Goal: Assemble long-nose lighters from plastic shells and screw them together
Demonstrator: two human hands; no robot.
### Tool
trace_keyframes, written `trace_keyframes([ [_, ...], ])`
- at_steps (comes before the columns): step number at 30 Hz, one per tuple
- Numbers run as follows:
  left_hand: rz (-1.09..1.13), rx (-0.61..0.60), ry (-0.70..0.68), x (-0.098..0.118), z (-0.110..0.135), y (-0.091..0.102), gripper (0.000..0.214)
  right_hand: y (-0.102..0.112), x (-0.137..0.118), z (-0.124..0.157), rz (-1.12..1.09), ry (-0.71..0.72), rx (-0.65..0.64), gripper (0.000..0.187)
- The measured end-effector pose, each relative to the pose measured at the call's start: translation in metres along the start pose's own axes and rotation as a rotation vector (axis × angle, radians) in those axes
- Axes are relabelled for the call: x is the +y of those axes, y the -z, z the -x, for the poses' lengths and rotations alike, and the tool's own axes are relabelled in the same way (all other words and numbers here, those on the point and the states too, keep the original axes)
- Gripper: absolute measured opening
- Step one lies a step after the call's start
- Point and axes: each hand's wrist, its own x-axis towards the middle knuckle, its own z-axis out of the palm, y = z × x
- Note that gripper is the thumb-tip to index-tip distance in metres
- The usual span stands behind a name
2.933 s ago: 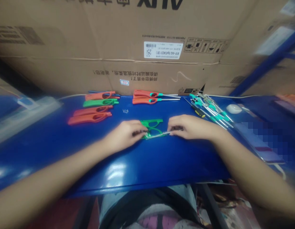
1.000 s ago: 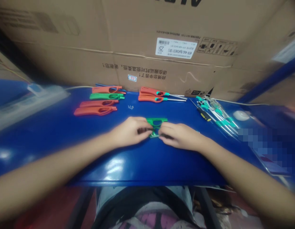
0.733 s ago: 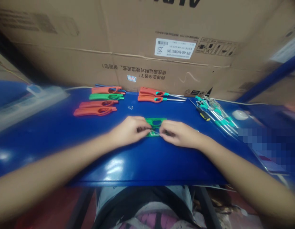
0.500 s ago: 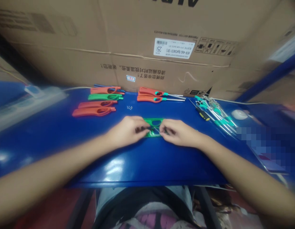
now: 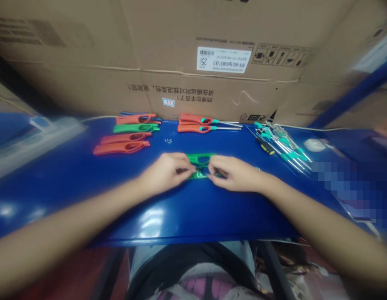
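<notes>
As left hand [image 5: 168, 171] and right hand [image 5: 234, 173] pinch it, the green casing [image 5: 200, 159] lies flat.

My left hand [image 5: 166, 171] and right hand [image 5: 236, 174] run back on bare forearms [image 5: 87, 225] — at bottom centre, dark clothing [image 5: 193, 266] with pink-and-white patches.

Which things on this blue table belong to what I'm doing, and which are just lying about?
In hand: left hand, right hand, both pinching the green plastic lighter shell.
Lying about: orange plastic shells, two assembled orange lighters, bundle of teal-tipped metal rods, yellow-and-black screwdriver, white round object.
</notes>
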Motion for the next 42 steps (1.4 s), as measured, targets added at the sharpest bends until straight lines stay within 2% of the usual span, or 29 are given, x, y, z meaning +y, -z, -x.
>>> trace_keyframes([
  [14,0.005,-0.062,-0.045,0.002,0.0,0.003,0.015,0.001,-0.001,0.0,0.024,-0.009,-0.016,0.014],
  [23,-0.028,-0.034,-0.043,0.003,0.002,-0.004,0.015,0.001,-0.001,0.0,0.022,-0.018,-0.012,0.014],
  [29,-0.185,-0.139,-0.038,0.008,0.002,-0.002,0.023,0.001,-0.001,0.001,0.019,-0.002,-0.007,0.015],
  [38,-0.483,-0.291,-0.019,0.024,0.003,0.014,0.027,0.003,0.0,0.001,0.04,-0.007,-0.03,0.016],
  [42,-0.549,-0.34,-0.07,0.03,0.003,0.019,0.027,0.002,-0.002,0.0,0.035,-0.018,-0.028,0.017],
])
